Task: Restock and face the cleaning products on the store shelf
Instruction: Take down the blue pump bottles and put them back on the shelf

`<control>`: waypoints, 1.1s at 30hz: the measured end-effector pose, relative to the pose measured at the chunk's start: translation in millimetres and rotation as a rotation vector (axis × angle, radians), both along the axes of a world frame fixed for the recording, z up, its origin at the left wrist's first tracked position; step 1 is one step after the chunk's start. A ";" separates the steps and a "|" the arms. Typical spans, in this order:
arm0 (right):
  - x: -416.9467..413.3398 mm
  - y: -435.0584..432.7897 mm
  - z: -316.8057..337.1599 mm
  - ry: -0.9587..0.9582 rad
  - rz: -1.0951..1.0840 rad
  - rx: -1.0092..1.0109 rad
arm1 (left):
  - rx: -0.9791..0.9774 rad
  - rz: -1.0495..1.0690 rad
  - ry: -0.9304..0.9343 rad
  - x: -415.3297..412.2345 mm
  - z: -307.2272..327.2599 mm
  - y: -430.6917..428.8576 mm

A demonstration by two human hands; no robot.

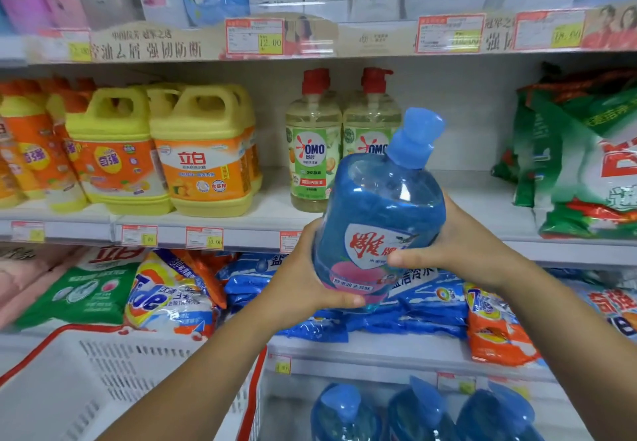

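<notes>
blue and see-through, the big detergent bottle (374, 220) sits between our two hands, tilted so its blue cap leans to the upper right. our left hand (306, 282) cups the lower left side with the thumb across the bottom of the label; our right hand (448, 251) presses the right side, thumb lying over the label. we hold it in the air in front of the middle shelf (241, 230), just beside two omo bottles (312, 151) with red pumps. yellow jugs (203, 161) stand further left. more blue bottles (413, 413) stand on a lower shelf, and a white basket (79, 382) with a red rim is at lower left.
</notes>
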State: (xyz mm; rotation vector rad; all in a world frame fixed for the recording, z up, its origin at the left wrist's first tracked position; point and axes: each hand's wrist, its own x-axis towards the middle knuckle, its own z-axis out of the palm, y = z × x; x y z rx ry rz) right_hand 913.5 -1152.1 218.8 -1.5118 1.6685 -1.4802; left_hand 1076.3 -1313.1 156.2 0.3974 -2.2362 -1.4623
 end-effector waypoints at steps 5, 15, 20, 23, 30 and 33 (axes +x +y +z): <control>0.9 -3.2 1.4 0.025 -0.031 -0.031 | -0.001 0.028 0.030 -0.6 3.2 -0.3; -10.4 -0.1 -8.1 -0.037 -0.247 0.066 | 0.164 -0.059 0.093 -23.2 -2.0 21.4; -27.3 23.6 -17.6 -0.121 -0.299 0.003 | 0.149 -0.095 0.107 -53.6 -11.3 37.3; -45.0 41.3 -3.6 -0.033 -0.306 -0.057 | 0.020 -0.069 0.168 -80.1 4.8 42.6; -85.2 28.9 37.4 0.225 -0.369 -0.183 | -0.543 0.105 0.103 -146.9 24.6 9.9; -110.3 18.8 43.6 0.241 -0.367 -0.148 | -0.760 0.081 -0.075 -158.7 8.7 -10.9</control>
